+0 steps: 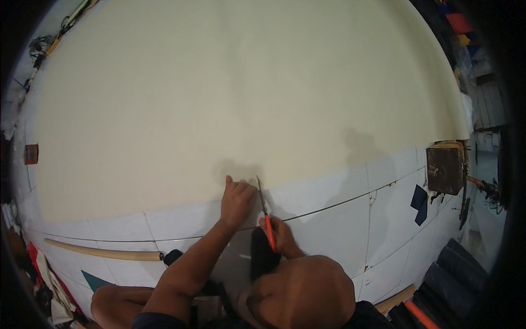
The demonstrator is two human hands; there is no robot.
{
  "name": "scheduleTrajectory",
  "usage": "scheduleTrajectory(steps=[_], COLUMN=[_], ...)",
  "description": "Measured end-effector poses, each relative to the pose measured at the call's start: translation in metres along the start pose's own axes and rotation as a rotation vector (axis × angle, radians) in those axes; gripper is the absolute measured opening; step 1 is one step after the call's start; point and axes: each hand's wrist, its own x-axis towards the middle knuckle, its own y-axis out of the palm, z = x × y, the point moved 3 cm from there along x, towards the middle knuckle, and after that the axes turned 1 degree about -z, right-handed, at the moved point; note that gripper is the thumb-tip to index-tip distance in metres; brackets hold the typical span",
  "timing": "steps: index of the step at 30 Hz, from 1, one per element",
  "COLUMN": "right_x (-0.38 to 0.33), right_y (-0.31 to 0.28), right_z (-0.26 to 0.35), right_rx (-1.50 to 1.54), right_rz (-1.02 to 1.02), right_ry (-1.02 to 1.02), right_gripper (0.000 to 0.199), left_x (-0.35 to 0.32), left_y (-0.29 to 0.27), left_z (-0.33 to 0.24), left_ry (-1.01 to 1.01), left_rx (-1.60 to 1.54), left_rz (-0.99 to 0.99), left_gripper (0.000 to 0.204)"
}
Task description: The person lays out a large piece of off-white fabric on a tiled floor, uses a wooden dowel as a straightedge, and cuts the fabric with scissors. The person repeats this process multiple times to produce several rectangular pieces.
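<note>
A wide cream sheet, seemingly cloth [246, 82], lies spread over white floor tiles. My left hand [238, 202] is at its near edge, one finger pointing away and the others curled down on the edge. Beside it, my right hand [282, 237] grips scissors with orange handles [269, 230]. Their narrow metal blades [261, 192] point away from me, past the edge and close to my left fingers. Whether the blades are apart is too small to tell, and the right fingers are partly hidden behind the handles.
A pale curved wooden strip [104, 250] lies at the near left, by a green scrap [94, 281]. A small red box [32, 154] is at the sheet's left. A dark box [445, 170] stands right, near navy scraps [419, 204]. Dark rolls [455, 268] lie lower right.
</note>
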Motion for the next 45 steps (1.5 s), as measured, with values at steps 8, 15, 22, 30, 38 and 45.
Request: scheduleTrajectory(steps=[8, 15, 22, 30, 38, 45], right_x=[0.03, 0.037, 0.061, 0.085, 0.087, 0.134], right_y=[-0.002, -0.009, 0.0, -0.009, -0.004, -0.01], right_z=[0.035, 0.057, 0.061, 0.088, 0.087, 0.107], right_rx=[-0.054, -0.111, -0.069, -0.053, -0.099, -0.061], right_rz=[-0.023, -0.016, -0.039, -0.015, -0.066, -0.085], right_ry=[0.016, -0.014, -0.038, -0.054, -0.083, -0.15], right_gripper=[0.046, 0.054, 0.057, 0.053, 0.053, 0.058], left_x=[0.001, -0.003, -0.006, -0.013, -0.01, -0.005], left_y=[-0.003, -0.003, -0.019, -0.017, -0.021, -0.024], left_z=[0.001, 0.004, -0.008, -0.013, -0.013, -0.017], left_ry=[-0.01, 0.027, 0.148, 0.154, 0.131, 0.071], left_rx=[-0.027, 0.018, 0.152, 0.262, 0.223, 0.153], left_rz=[0.07, 0.186, 0.285, 0.372, 0.359, 0.429], left_gripper=[0.009, 0.03, 0.045, 0.043, 0.041, 0.047])
